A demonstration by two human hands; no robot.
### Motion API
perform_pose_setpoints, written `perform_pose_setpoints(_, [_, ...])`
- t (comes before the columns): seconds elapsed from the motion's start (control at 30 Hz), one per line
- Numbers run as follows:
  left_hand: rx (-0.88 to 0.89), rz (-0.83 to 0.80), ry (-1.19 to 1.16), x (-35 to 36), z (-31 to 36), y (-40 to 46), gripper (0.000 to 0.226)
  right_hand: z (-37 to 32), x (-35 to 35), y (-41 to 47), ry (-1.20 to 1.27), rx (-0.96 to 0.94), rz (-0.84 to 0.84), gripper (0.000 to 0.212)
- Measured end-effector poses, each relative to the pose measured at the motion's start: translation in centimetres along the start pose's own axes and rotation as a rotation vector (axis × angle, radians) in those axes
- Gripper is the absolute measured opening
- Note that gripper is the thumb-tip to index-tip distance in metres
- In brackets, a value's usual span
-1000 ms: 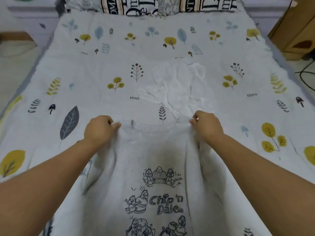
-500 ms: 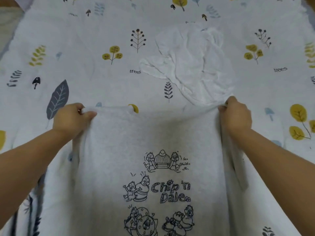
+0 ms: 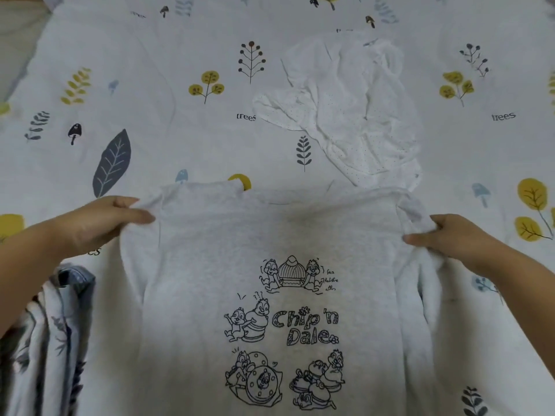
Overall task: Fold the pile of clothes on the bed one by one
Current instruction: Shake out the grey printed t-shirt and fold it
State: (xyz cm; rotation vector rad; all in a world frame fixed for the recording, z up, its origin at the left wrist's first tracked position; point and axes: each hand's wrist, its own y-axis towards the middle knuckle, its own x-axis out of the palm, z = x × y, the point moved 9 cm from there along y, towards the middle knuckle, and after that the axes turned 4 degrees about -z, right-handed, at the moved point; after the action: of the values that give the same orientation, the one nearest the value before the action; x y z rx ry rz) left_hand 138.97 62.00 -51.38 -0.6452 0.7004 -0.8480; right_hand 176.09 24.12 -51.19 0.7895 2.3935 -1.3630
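Nearest the camera, a grey sweatshirt [image 3: 270, 295] lies print side up on the bedspread [image 3: 150, 115], its lower part running out of view at the bottom edge; the printed cartoon figures and the words "Chip 'n Dale" sit at its centre. At lower left, partly under the left forearm, a blue-and-white patterned garment [image 3: 51, 340] lies bunched beside the sweatshirt.

Further up, the left hand [image 3: 99, 223] pinches the sweatshirt's left shoulder between thumb and curled fingers, and the right hand [image 3: 450, 238] is clamped on the right shoulder in the same way. The hands are well apart, so the top edge is stretched between them; the collar [image 3: 207, 187] lies flat near the left of that edge.

The step in hand appears to be spreading the garment before the first fold. To do it well, both shoulders should be drawn outward with equal tension and laid level, so the body lies free of creases; the sleeves, which hang loose at each side, then need to lie flat before being turned in.

Beyond the sweatshirt, a crumpled white garment [image 3: 354, 109] rests on the bedspread, its near edge touching or just beside the right shoulder; it is unfolded and presumably awaits its turn.
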Motion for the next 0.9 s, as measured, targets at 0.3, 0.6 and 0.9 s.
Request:
perform_pose_setpoints(0.3, [-0.115, 0.100, 1.073, -0.5, 2.2, -2.8, 0.053, -2.6, -3.3, -4.6, -0.314, 0.090, 0.195, 0.032])
perform_pose_setpoints(0.6, [-0.265, -0.175, 0.327, 8.2, 4.2, -6.8, 0.040, -8.6, 7.5, -8.4, 0.263, -0.067, -0.290, 0.041])
perform_pose_setpoints(0.9, [0.176, 0.232, 0.256, 8.5, 5.9, -3.0, 0.016, -6.8, 5.2, -3.4, -0.174, -0.204, 0.215, 0.026])
